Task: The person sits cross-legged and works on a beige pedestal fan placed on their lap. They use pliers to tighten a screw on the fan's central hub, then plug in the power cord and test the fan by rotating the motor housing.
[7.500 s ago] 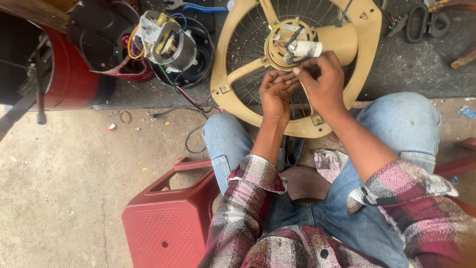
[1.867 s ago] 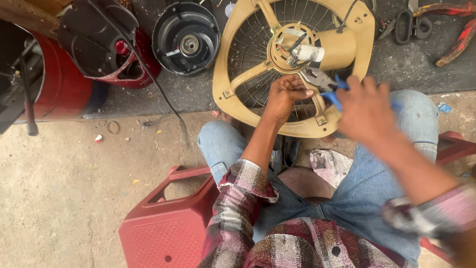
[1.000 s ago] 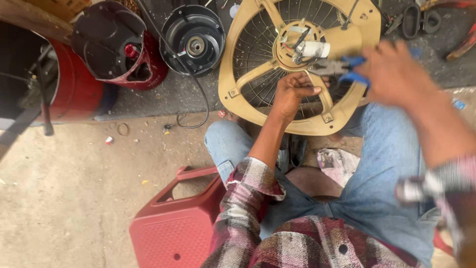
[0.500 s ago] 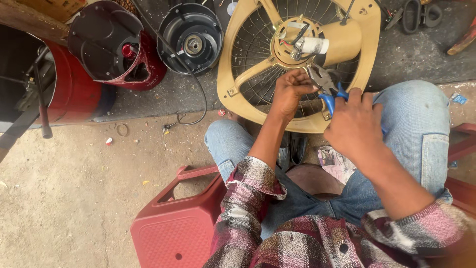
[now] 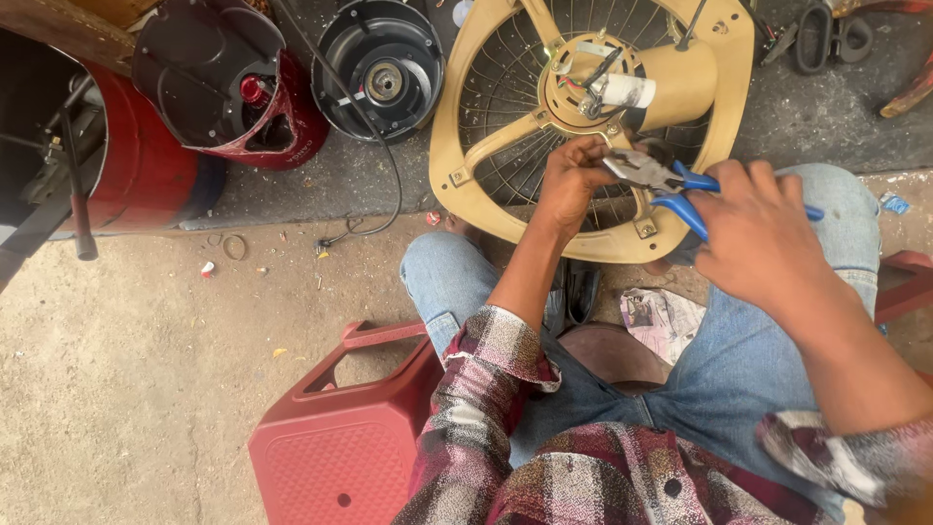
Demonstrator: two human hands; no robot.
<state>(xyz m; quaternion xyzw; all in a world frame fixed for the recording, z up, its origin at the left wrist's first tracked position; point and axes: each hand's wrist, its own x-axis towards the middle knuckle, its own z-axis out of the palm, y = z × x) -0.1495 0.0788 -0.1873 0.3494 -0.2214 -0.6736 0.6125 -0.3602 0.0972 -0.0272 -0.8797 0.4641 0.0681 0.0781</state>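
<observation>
A tan fan frame (image 5: 457,146) with a wire grille rests against my knees, its round hub (image 5: 593,83) carrying loose wires and a white cylinder. My left hand (image 5: 569,180) is closed on something small just under the hub; I cannot make out what. My right hand (image 5: 758,228) grips blue-handled pliers (image 5: 671,185), whose metal jaws point left and meet the left hand's fingertips.
A black round motor housing (image 5: 384,63) with a cable lies left of the frame. A red and black casing (image 5: 228,87) and a red drum (image 5: 136,165) stand further left. A red plastic stool (image 5: 340,437) is beside my left leg. Tools lie on the ground at top right (image 5: 826,39).
My right hand brought the blue pliers down from the upper right to the left hand's fingertips. The left hand stayed under the hub.
</observation>
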